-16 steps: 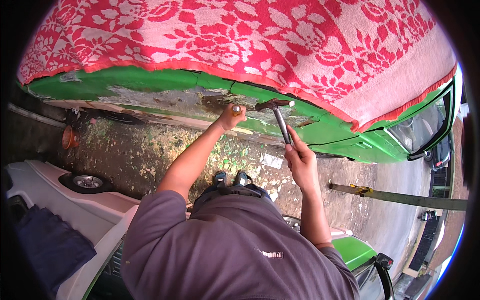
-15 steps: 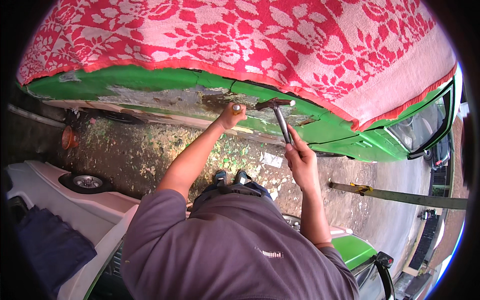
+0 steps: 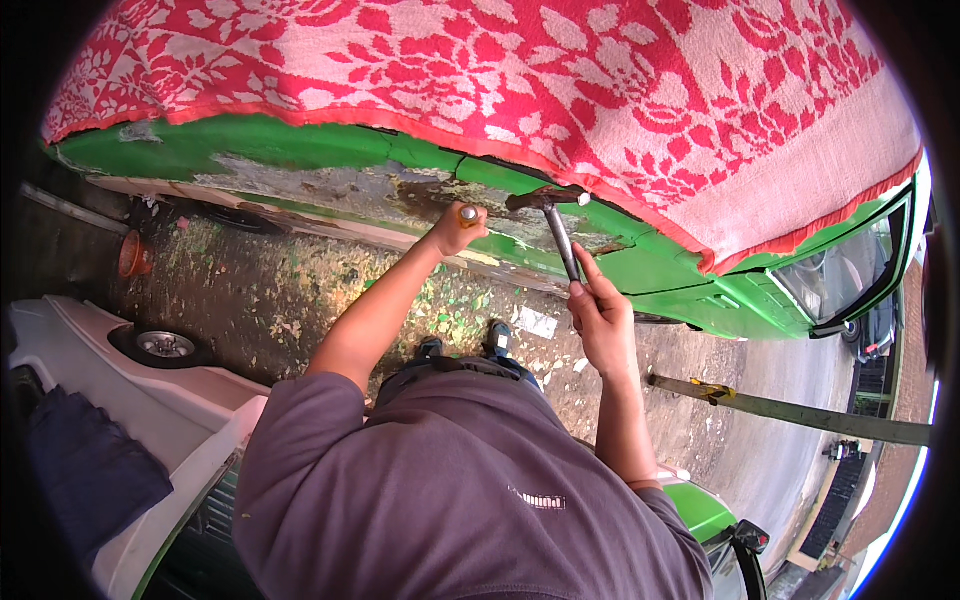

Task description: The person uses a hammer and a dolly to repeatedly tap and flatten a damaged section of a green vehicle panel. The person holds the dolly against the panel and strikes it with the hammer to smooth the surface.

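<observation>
Left hand: my left hand [image 3: 452, 228] is clenched around one yellow-capped chisel [image 3: 467, 214], pressed to the panel.
Right hand: my right hand [image 3: 598, 315] grips one hammer [image 3: 553, 222].
Hammer: slim metal shaft, rusty head; long axis rises from my fist toward the panel.
Panel: green car body [image 3: 300, 150], paint flaked to bare rusty metal.
Cover: one red-and-white floral towel [image 3: 520, 80], nubby weave.

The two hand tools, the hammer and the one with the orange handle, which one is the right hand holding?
The hammer, gripped low on its metal shaft by the right hand. The orange-handled tool sits in the left hand, pressed against the scraped green car panel.
</observation>
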A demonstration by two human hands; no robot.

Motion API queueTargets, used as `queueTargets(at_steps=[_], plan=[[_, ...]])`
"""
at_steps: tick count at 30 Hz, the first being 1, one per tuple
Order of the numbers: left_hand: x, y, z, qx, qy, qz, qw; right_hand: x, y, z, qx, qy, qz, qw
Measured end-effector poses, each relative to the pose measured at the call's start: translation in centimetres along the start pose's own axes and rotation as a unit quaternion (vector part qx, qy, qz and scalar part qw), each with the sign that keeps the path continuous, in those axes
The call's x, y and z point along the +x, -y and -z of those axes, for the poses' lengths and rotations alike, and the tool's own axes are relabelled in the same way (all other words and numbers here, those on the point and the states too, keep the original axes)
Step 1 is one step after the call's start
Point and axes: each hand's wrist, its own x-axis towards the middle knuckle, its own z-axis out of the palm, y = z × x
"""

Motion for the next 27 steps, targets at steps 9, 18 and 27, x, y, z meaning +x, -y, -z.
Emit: queueTargets(at_steps=[9,18,27], plan=[[0.3,0.2,-2.3,0.014,-0.132,0.032,0.991,6.0,-3.2,0.9,-0.245,0.103,0.259,0.929],[-0.5,1.6,-3.7,0.058,-0.212,0.051,0.974,9.3,-3.4,5.0,-0.259,0.190,0.314,0.894],[-10.2,1.5,-4.9,0.031,-0.372,0.087,0.924,10.8,-1.3,6.1,-0.113,0.233,0.271,0.927]])
